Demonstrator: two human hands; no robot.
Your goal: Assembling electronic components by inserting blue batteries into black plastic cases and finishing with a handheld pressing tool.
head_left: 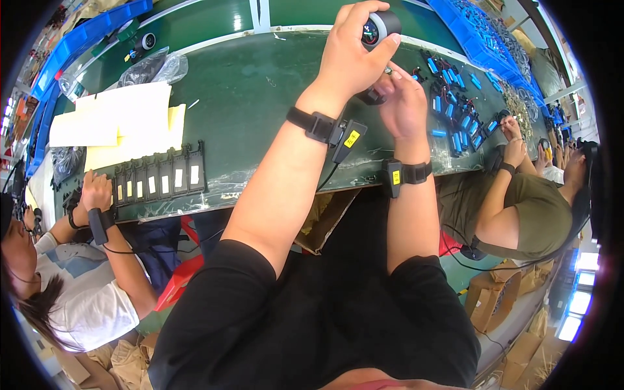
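Observation:
My left hand (351, 55) is closed around a round black housing (390, 25) with a grey ring, raised over the far side of the green workbench (240, 97). Small coloured parts show inside its open face. Just below it, my right hand (404, 107) has its fingers drawn together by a small part that is too small to name. A dark piece (372, 97) shows beside the right fingers; whether they grip it is unclear. Both my wrists wear black straps with small boxes.
Blue cylindrical cells with wires (458, 120) lie on the right. Blue bins (481, 39) stand behind them. Left are paper sheets (123, 120), plastic bags (153, 67) and a row of black frames (159, 175). Co-workers sit on both sides, their hands at the bench.

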